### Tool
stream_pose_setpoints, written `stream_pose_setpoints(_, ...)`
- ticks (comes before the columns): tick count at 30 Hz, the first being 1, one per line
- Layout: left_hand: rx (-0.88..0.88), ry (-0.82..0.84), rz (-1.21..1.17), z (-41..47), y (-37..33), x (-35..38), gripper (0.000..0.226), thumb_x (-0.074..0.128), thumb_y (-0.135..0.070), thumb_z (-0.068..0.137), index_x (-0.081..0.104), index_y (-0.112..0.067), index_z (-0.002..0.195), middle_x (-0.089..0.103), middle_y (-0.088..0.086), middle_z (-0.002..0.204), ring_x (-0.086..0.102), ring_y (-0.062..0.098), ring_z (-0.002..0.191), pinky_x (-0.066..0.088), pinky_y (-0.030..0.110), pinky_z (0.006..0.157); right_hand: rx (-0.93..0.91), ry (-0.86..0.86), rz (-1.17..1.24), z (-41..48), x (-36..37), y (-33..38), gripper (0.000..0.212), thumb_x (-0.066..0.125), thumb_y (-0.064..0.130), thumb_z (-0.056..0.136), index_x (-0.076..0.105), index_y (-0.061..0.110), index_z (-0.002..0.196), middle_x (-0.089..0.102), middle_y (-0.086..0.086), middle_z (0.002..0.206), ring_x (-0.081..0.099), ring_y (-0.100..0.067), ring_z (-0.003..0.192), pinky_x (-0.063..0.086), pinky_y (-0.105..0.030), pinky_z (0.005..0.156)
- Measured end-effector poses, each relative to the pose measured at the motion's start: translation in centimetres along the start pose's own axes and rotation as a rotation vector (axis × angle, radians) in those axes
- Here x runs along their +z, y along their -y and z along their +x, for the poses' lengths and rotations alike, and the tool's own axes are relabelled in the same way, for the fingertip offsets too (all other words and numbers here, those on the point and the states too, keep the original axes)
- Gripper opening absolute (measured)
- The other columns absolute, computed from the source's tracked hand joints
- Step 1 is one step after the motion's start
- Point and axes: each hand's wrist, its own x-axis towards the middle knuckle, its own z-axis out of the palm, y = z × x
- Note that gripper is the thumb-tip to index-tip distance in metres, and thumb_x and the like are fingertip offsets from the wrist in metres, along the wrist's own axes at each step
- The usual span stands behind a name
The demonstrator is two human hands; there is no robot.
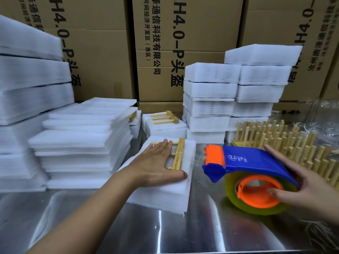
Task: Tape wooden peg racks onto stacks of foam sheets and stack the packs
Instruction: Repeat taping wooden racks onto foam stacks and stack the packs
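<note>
Presses left hand (157, 162), fingers straight, flat on rack (178, 153) atop foam (176, 193) | clamps right hand (308, 187) round tape dispenser (253, 158) just beside | works at steel bench (165, 235)

Bright, even overhead light. White streaks of glare run across the steel table (183, 235); the foam stacks (33, 74) at left look washed out and soft. The cartons (102, 52) behind bow outward toward the edges.
</note>
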Motion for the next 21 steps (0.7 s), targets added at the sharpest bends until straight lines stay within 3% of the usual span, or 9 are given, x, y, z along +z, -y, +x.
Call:
stream_pose_setpoints(3,-0.004,0.002,-0.013,-0.1,-0.1,0.0,0.109,0.036,-0.077,0.065,-0.007,-0.025,0.151,-0.010,-0.007,0.159,-0.008,0.005,0.145,-0.007,0.020,0.112,0.034,-0.003,-0.072,-1.7,-1.6,-1.0,0.102,0.083,0.060,0.054,0.034,0.048,0.142,0.047,0.024,0.140,0.048,0.004,0.124,0.041,-0.018,0.096)
stream_pose_setpoints(6,-0.009,-0.004,-0.019,-0.1,-0.2,0.0,0.110,0.036,-0.076,0.063,-0.006,-0.025,0.151,-0.009,-0.007,0.159,-0.007,0.005,0.145,-0.005,0.022,0.114,0.018,0.011,-0.120,-2.4,-2.0,-1.1,0.099,0.081,0.056,0.056,0.035,0.045,0.143,0.047,0.022,0.141,0.047,0.001,0.127,0.039,-0.026,0.099)
stream_pose_setpoints(10,-0.013,0.003,-0.013,-0.1,-0.3,-0.1,0.110,0.036,-0.076,0.063,-0.006,-0.025,0.151,-0.009,-0.007,0.159,-0.007,0.006,0.145,-0.005,0.023,0.115,0.010,0.064,-0.209,-1.1,-2.3,1.1,0.093,0.080,0.044,0.052,0.040,0.056,0.135,0.050,0.026,0.132,0.059,0.004,0.106,0.051,-0.015,0.082)
stream_pose_setpoints(13,-0.013,-0.001,-0.014,-0.2,-0.3,-0.1,0.111,0.036,-0.077,0.063,-0.005,-0.024,0.151,-0.008,-0.007,0.159,-0.006,0.005,0.145,-0.005,0.021,0.113,-0.002,0.168,-0.283,0.5,-2.6,3.1,0.094,0.082,0.020,0.059,0.039,0.064,0.129,0.051,0.030,0.119,0.064,-0.002,0.090,0.055,-0.021,0.070)
stream_pose_setpoints(15,-0.012,-0.005,-0.015,-0.1,-0.2,-0.1,0.111,0.036,-0.077,0.062,-0.005,-0.024,0.151,-0.007,-0.007,0.159,-0.005,0.005,0.145,-0.005,0.021,0.112,0.013,0.244,-0.328,1.5,-2.5,4.3,0.093,0.081,0.018,0.062,0.037,0.070,0.125,0.050,0.031,0.110,0.065,-0.007,0.077,0.054,-0.022,0.058)
stream_pose_setpoints(17,-0.012,-0.008,-0.017,-0.1,-0.2,0.0,0.111,0.036,-0.078,0.062,-0.005,-0.024,0.151,-0.007,-0.007,0.159,-0.004,0.005,0.145,-0.005,0.020,0.111,0.003,0.293,-0.372,2.5,-2.2,5.5,0.092,0.081,0.018,0.065,0.035,0.075,0.121,0.048,0.033,0.107,0.064,-0.005,0.080,0.049,-0.014,0.054)
stream_pose_setpoints(21,-0.011,-0.004,-0.016,0.0,0.0,0.1,0.112,0.035,-0.079,0.062,-0.005,-0.025,0.151,-0.007,-0.007,0.159,-0.005,0.005,0.145,-0.005,0.021,0.113,-0.017,0.359,-0.409,4.0,-1.2,7.2,0.092,0.080,0.021,0.068,0.029,0.081,0.114,0.044,0.041,0.105,0.061,0.002,0.083,0.047,-0.013,0.055)
